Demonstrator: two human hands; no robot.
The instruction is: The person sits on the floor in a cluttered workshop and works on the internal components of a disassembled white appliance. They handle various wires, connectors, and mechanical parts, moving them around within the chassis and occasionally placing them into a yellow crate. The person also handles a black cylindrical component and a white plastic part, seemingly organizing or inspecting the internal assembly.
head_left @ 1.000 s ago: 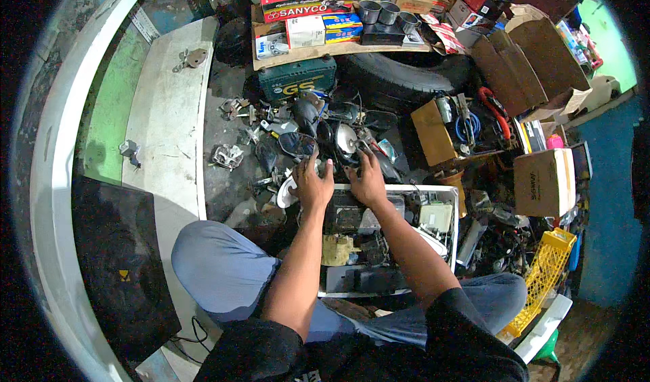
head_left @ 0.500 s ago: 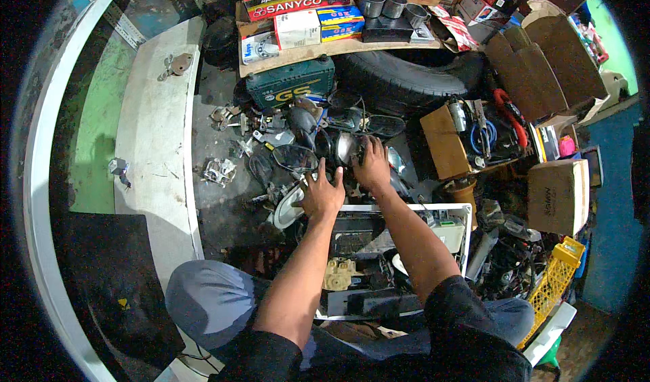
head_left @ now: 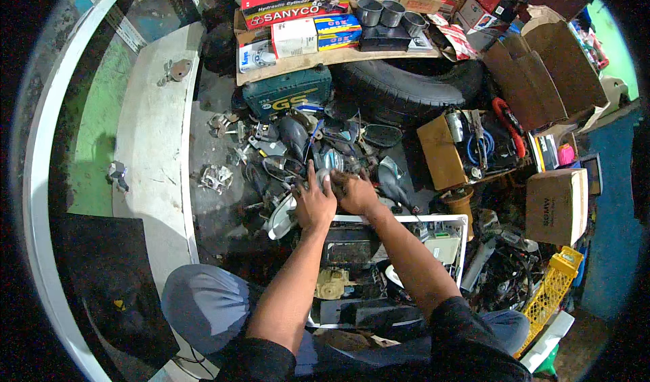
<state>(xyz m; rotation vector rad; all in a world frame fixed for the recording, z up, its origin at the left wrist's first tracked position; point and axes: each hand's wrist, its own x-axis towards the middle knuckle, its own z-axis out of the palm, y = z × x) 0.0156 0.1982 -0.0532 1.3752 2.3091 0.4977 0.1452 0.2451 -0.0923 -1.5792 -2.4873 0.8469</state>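
My left hand (head_left: 314,202) and my right hand (head_left: 355,192) meet at a round silver part (head_left: 323,176) just beyond the white-rimmed tray. The left thumb lies against it with the index finger stretched upward; my right fingers curl onto its right side, partly hiding it. Around them are jumbled black mirrors (head_left: 293,138), metal pieces (head_left: 217,177) and a pale oval piece (head_left: 282,223) beside my left hand. The white-rimmed tray (head_left: 464,246), holding assorted parts, sits beneath my forearms.
Ahead are a green battery (head_left: 284,87), a tire (head_left: 413,91) and a board (head_left: 338,55) bearing boxes and cups. Cardboard boxes (head_left: 437,145), a yellow crate (head_left: 548,294) and mixed parts crowd the right. A pale panel (head_left: 152,145) runs along the left.
My right hand has drawn back toward me and leftward, beside my left hand, and the silver part has come nearer with it. My left hand's fingers are now against that part.
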